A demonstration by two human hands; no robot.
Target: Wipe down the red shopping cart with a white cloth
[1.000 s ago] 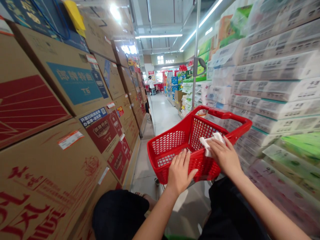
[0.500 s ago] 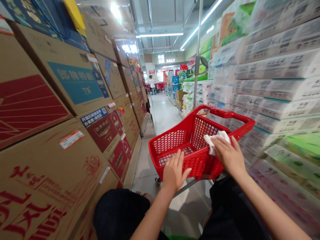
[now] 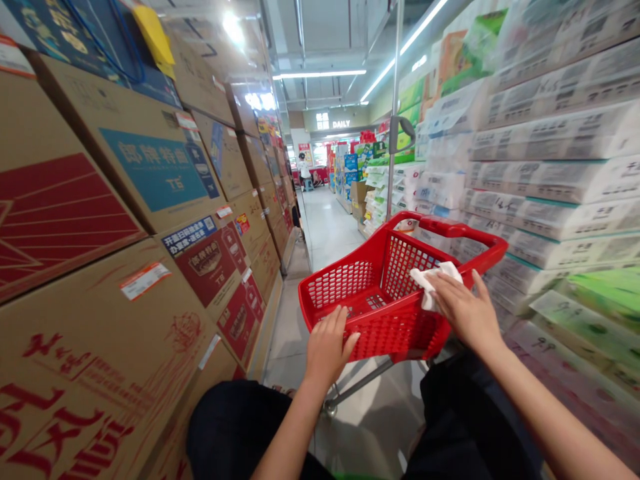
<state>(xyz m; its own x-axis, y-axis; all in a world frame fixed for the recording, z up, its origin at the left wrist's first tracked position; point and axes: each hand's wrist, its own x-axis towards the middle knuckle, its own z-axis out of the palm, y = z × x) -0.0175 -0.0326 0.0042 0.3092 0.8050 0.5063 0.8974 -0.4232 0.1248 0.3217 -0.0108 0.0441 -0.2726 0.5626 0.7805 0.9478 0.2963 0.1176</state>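
A red plastic shopping cart [image 3: 345,287] stands in front of my knees, its basket made of perforated walls. My right hand [image 3: 467,310] presses a crumpled white cloth [image 3: 437,275] against the top rim of the near side, by the handle end. Part of the cloth pokes out past the fingertips; the rest is under the fingers. Farther left on the same rim rests my left hand [image 3: 327,343], fingers stretched over the edge and thumb apart. Nothing is held in it. Inside the basket, a red floor with slots is visible.
Stacked cardboard cartons [image 3: 165,160] form a wall on my left. Wrapped paper packs [image 3: 545,173] are piled high on my right. Behind the cart rises a metal pole [image 3: 393,173] with a grey grip. Down the aisle, a person [image 3: 304,170] sits on a stool.
My left hand has slid left along the rim, toward the cart's far-left end. The right hand and cloth have shifted slightly right.
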